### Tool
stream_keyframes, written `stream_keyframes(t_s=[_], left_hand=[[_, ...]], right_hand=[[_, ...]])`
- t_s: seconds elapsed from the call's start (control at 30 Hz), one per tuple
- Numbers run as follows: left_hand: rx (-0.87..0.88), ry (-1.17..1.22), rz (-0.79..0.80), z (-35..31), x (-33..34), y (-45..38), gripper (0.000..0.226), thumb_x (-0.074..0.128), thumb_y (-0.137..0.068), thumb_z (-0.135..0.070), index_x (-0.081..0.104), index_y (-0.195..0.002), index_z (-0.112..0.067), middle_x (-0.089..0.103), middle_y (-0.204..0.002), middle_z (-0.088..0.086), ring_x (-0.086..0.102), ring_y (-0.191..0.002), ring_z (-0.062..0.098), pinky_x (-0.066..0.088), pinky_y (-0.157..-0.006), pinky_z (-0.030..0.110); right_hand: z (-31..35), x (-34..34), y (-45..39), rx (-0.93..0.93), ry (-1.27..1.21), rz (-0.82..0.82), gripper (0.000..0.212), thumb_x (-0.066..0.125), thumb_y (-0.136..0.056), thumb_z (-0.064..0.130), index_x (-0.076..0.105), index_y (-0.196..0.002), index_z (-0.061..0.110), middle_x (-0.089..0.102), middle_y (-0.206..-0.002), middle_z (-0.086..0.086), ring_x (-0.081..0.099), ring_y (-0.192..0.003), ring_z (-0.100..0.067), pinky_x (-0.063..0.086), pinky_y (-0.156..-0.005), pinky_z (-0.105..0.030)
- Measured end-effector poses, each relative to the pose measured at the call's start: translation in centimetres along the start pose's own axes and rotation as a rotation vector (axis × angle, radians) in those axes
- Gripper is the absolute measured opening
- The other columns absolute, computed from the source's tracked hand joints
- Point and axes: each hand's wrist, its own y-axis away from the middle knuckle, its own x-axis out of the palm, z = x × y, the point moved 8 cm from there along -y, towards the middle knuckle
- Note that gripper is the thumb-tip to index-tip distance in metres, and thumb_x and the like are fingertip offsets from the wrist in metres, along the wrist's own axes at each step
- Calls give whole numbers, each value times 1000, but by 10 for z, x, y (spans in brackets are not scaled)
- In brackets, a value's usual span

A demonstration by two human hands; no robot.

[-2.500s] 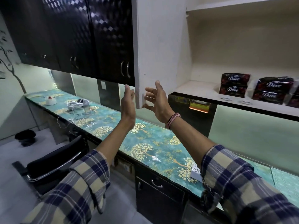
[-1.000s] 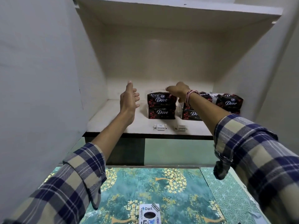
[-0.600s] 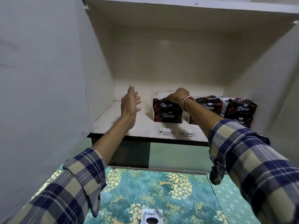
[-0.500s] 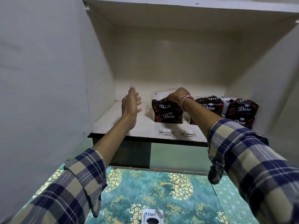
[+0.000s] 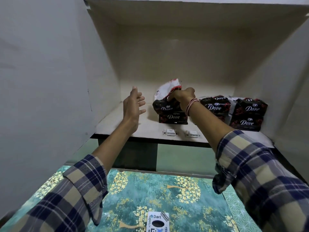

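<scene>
On the white cupboard shelf (image 5: 127, 126) stand stacks of black Dove packs. My right hand (image 5: 181, 97) grips the top Dove pack (image 5: 163, 99) of the left stack and tilts it up, so its white and red back shows. Under it lies another Dove pack (image 5: 173, 117), flat on the shelf. My left hand (image 5: 134, 106) hovers to the left of that stack with straight, spread fingers and holds nothing.
Two more stacks of Dove packs (image 5: 214, 107) (image 5: 247, 114) stand to the right. Two small white door catches (image 5: 169, 132) sit at the shelf's front edge. The open cupboard door (image 5: 41, 81) is at the left. Below lies a teal patterned counter (image 5: 150, 195) with a white Dart box (image 5: 158, 221).
I turned from the counter to the open cupboard. My right hand reached the left stack, took hold of its top pack and tipped it upward. My left hand stayed raised beside it.
</scene>
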Motion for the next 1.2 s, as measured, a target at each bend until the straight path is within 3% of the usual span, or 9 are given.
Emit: stream_keyframes(t_s=[0.17, 0.27, 0.37, 0.53, 0.7, 0.87, 1.0, 1.07, 1.2], left_hand=[[38, 70, 0, 7, -17, 26, 54, 44, -103, -54, 67, -123, -10, 74, -116, 8, 71, -110, 23, 58, -89, 41], [72, 164, -37, 24, -34, 54, 50, 47, -102, -50, 70, -116, -8, 76, -107, 8, 73, -99, 22, 58, -80, 36], [119, 266, -101, 51, -54, 92, 44, 49, -103, -43, 71, -108, -5, 74, -94, 10, 69, -86, 21, 55, -72, 32], [45, 342, -148, 127, -77, 150, 39, 48, -103, -37, 70, -101, -4, 71, -83, 7, 65, -77, 20, 54, -69, 30], [-221, 250, -226, 228, -89, 202, 37, 47, -105, -35, 70, -95, -8, 71, -78, 2, 68, -72, 13, 52, -70, 30], [-483, 159, -234, 316, -97, 244, 38, 47, -104, -41, 68, -105, -9, 70, -94, 7, 65, -90, 22, 49, -81, 37], [-667, 96, -157, 364, -95, 267, 51, 51, -102, -46, 60, -130, -5, 68, -117, 12, 63, -111, 27, 51, -95, 45], [-730, 80, -90, 384, -94, 274, 56, 54, -98, -51, 57, -137, -11, 66, -126, 13, 62, -120, 30, 49, -101, 50], [-831, 121, 36, 412, -88, 276, 52, 63, -92, -52, 65, -131, -17, 73, -120, 10, 68, -109, 25, 51, -95, 45]], right_hand=[[-4, -21, 61, -74, -346, 75, 80, 87, -48, -8, 55, -121, -3, 73, -106, -20, 76, -89, -39, 66, -66, -43], [-27, -39, 103, -125, -522, 183, 74, 89, -53, -8, 58, -121, -5, 75, -104, -20, 76, -90, -38, 65, -75, -50], [-63, -53, 145, -152, -602, 304, 55, 80, -68, -15, 61, -119, -4, 70, -98, -15, 72, -88, -32, 64, -72, -43], [-157, -77, 203, -96, -577, 365, 65, 81, -65, -11, 54, -122, 6, 73, -101, -4, 72, -93, -23, 61, -77, -41], [-272, -75, 235, 101, -486, 452, 88, 84, -64, -17, 46, -139, 9, 71, -121, -21, 71, -107, -41, 59, -90, -58], [-370, -72, 243, 337, -516, 319, 90, 85, -64, -14, 46, -140, 12, 76, -110, -12, 73, -102, -35, 61, -83, -51], [-420, -62, 249, 491, -562, 222, 86, 90, -61, -6, 48, -136, -6, 72, -108, -20, 70, -104, -49, 62, -79, -51], [-435, -55, 253, 529, -559, 185, 82, 92, -59, -2, 52, -130, -12, 70, -106, -23, 70, -98, -46, 62, -79, -54], [-464, -34, 257, 592, -530, 70, 87, 95, -54, 0, 52, -130, -7, 71, -107, -20, 70, -104, -49, 55, -90, -68]])
